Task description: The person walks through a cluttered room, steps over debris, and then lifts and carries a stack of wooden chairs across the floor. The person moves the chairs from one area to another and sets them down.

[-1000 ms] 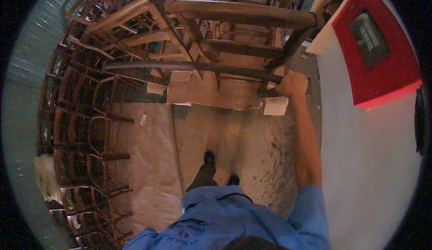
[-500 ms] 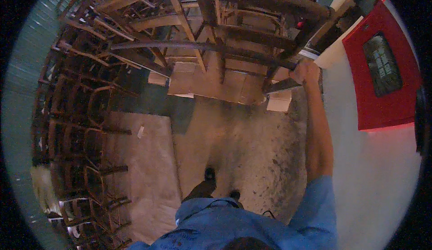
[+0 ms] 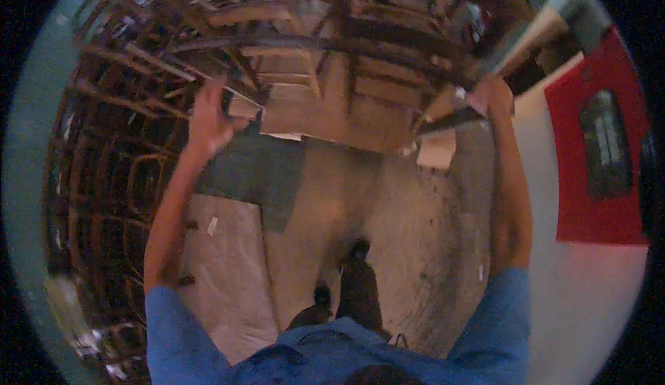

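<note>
A dark wooden chair frame (image 3: 395, 35), with long bars and upright legs, stands across the space in front of me. At its right side my right hand (image 3: 493, 97) is closed around the end of the frame, though motion softens the fingers. My left hand (image 3: 210, 118) is raised near the frame's left end. Its fingers are apart, the thumb points inward, and nothing is in it. Blur hides whether that hand touches the wood.
Stacked wooden chair frames (image 3: 111, 149) crowd the left. Flattened cardboard (image 3: 312, 118) lies under the frame ahead, and a pale sheet (image 3: 232, 267) covers floor at my left. A white wall with a red panel (image 3: 571, 170) stands close on my right.
My left arm has come into view and reaches forward with an open hand. The right hand has stayed at the frame's right end. One foot has stepped forward.
</note>
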Tool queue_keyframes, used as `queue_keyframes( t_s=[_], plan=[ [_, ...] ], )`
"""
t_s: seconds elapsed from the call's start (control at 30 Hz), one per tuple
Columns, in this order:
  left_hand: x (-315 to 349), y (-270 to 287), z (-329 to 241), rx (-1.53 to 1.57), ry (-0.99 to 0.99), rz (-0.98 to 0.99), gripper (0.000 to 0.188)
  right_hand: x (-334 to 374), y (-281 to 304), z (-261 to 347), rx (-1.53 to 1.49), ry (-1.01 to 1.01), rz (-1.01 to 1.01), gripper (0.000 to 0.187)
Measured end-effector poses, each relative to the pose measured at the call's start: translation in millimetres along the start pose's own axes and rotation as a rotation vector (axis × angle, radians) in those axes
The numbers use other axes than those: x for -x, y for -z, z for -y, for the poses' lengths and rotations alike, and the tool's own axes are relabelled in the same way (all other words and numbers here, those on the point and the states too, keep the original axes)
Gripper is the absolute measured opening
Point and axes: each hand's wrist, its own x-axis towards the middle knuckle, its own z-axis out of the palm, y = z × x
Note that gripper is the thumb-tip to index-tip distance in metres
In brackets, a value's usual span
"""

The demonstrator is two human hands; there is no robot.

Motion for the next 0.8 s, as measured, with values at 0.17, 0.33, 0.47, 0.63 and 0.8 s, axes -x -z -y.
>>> queue_keyframes(
  t_s=[0.17,0.33,0.47,0.63,0.8],
  plan=[
    [-251,-88,-83,-0.402,-0.090,0.113,0.094,-82,-42,-82,0.033,-0.010,-0.061,0.042],
    [-453,-186,-142,-0.442,-0.060,0.360,0.055,-223,-68,-165,-0.030,-0.091,0.041,0.034],
    [-566,-254,-147,-0.335,-0.071,0.390,0.043,-321,-66,-209,0.047,-0.051,0.105,0.033],
    [-701,-314,-126,-0.422,-0.033,0.516,0.042,-458,-60,-235,0.119,0.015,0.207,0.039],
    [-765,-342,-129,-0.371,-0.094,0.335,0.045,-523,-70,-238,0.111,-0.150,0.126,0.052]
  ],
)
